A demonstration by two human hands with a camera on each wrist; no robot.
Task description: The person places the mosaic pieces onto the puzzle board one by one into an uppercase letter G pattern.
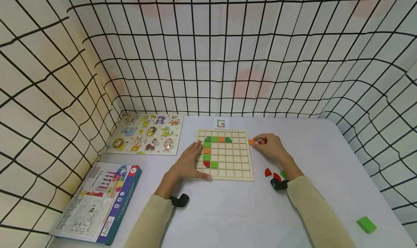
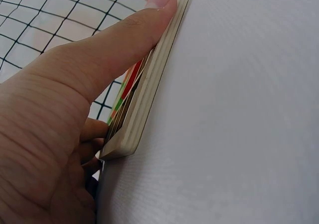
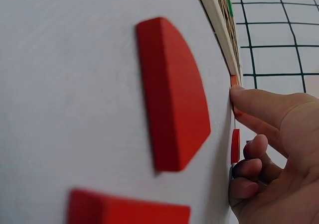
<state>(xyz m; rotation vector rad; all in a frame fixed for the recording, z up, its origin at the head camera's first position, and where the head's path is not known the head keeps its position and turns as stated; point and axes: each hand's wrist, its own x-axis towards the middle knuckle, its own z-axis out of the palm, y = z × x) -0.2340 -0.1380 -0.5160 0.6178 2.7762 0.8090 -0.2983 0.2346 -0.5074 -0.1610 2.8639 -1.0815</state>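
Observation:
A wooden grid board (image 1: pixel 232 164) lies flat on the table with green, orange and red pieces set in a C-like row along its top and left. My left hand (image 1: pixel 187 163) rests spread around the board's near left corner. Its thumb (image 2: pixel 129 32) stretches along the front edge, the other fingers by the left side. Just past the right edge, my right hand (image 1: pixel 272 146) pinches an orange block (image 1: pixel 251 142) between thumb and index finger. A red piece (image 3: pixel 235 145) lies beside its curled lower fingers.
Two red quarter-round pieces (image 1: pixel 268 172) and a green block (image 1: pixel 284 174) lie near the right wrist. Another green block (image 1: pixel 366 224) sits far right. Behind the board is a pattern card (image 1: pixel 222 123). An animal puzzle (image 1: pixel 146 134) and a box (image 1: pixel 97 202) are at left; black netting surrounds the table.

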